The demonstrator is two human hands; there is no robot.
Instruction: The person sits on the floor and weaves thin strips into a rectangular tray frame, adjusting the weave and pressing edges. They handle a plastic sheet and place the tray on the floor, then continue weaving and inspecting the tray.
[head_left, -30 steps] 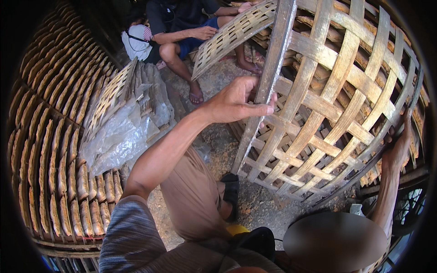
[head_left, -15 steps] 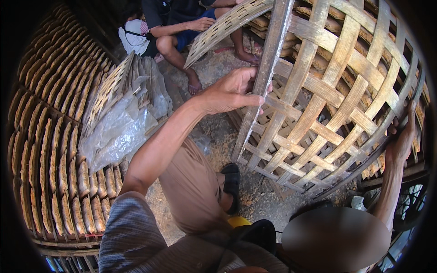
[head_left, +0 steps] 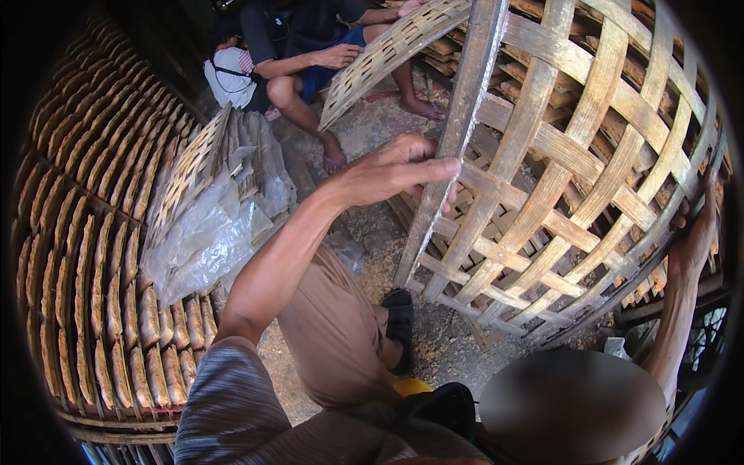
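A large bamboo tray (head_left: 535, 186) of wide-woven slats with a wooden frame stands tilted before me at the right. My left hand (head_left: 403, 169) is closed round its left frame bar, thumb on the near face and fingers going behind it. At the far right my right hand (head_left: 692, 232) grips the tray's opposite edge, its fingers partly hidden in shadow. Through the gaps in the weave show stacked layers of flat brownish pieces (head_left: 542, 89), on the tray's far side.
At left, long racks (head_left: 93, 256) hold rows of brownish slabs. A heap of clear plastic sheets (head_left: 205, 252) and a woven panel (head_left: 190, 167) lie against them. Beyond, a seated person (head_left: 306, 58) holds another woven tray (head_left: 391, 54). Crumbs litter the concrete floor (head_left: 457, 353) by my sandal (head_left: 399, 329).
The view has shifted slightly, so most things sit a little lower and further right. Both hands keep their grip on the bamboo tray.
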